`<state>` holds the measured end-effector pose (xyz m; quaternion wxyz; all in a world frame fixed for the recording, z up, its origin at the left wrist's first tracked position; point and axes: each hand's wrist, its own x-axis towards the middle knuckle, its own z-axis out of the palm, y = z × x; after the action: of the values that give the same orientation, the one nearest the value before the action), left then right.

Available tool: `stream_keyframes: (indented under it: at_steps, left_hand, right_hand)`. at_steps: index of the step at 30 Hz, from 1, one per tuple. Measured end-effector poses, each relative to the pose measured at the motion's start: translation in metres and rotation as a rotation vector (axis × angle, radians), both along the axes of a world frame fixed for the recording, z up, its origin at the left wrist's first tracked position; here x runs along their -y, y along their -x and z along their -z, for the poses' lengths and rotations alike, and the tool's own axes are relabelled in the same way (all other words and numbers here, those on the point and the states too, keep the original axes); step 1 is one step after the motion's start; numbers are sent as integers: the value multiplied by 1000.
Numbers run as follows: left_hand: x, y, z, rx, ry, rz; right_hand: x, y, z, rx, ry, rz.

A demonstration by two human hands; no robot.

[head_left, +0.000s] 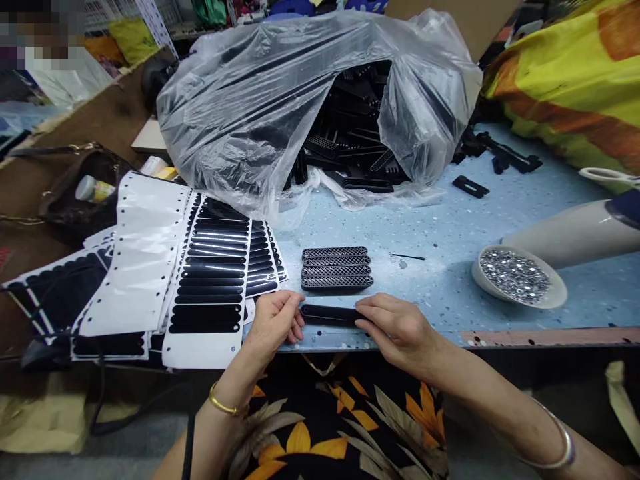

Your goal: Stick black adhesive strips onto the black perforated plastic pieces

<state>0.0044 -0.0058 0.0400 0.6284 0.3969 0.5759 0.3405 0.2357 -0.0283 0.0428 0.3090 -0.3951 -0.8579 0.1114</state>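
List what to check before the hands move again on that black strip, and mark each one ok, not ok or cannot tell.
1. Black strip held at both ends by left hand and right hand: ok.
2. Strip over the table edge, not hanging beyond it: ok.
3. Stack of perforated pieces lying apart from the hands: ok.
4. Sticker sheets beside the left hand: ok.
5. Sticker already on the strip: cannot tell.
6. Bowl of shiny bits clear of the right arm: ok.
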Motion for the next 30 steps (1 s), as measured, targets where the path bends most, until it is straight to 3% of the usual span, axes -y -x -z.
stream_keyframes:
  at_steps: [5,12,24,30]
  left_hand:
    - [2,-5,0,-111,-49,5]
    - [5,-6,1,-137,-81,-40]
    - [5,-6,1,-161,-85,-47]
    - [4,-5,2,-168,-103,-37]
  right_hand:
    - [-1,-2,0,-28,29,-1]
    - [2,-10,9,-179,91,39]
    - [7,-9,16,-228,46,33]
    - [7,-13,21,-261,123,48]
